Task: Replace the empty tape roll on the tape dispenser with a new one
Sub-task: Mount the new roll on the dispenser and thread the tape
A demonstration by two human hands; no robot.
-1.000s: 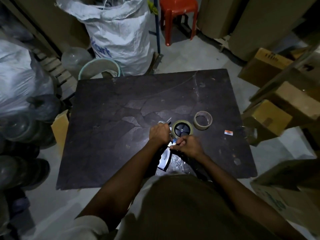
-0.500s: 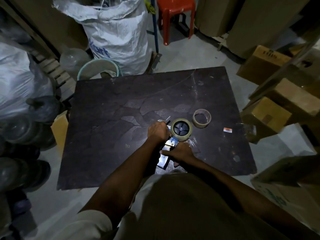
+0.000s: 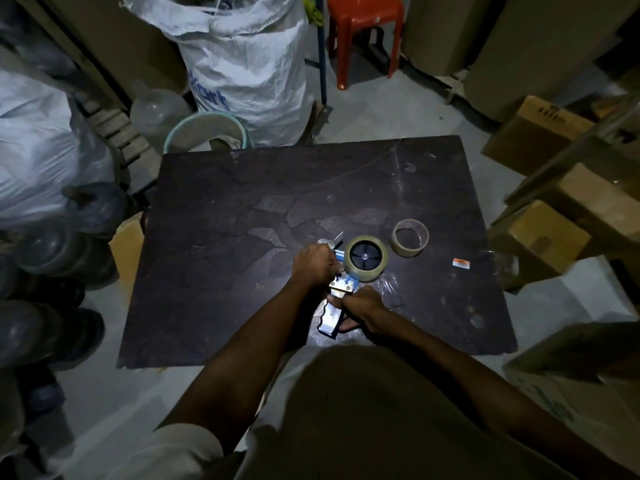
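A hand-held tape dispenser (image 3: 341, 289) lies on the dark table (image 3: 242, 220) near its front edge. A full tape roll (image 3: 367, 258) sits on the dispenser's black hub. My left hand (image 3: 313, 263) is closed over the dispenser's front end, left of the roll. My right hand (image 3: 362, 306) grips the pale handle (image 3: 329, 320). An empty cardboard tape core (image 3: 410, 237) lies flat on the table, just right of the full roll and clear of both hands.
A small orange-white label (image 3: 460, 263) lies right of the core. Cardboard boxes (image 3: 547, 233) crowd the right side. A white sack (image 3: 249, 60), a bucket (image 3: 207, 131) and a red stool (image 3: 365, 32) stand behind the table. Plastic bags (image 3: 38, 150) fill the left.
My right hand has slid back from the roll's edge down onto the dispenser's handle. My left hand has stayed on the dispenser's front end.
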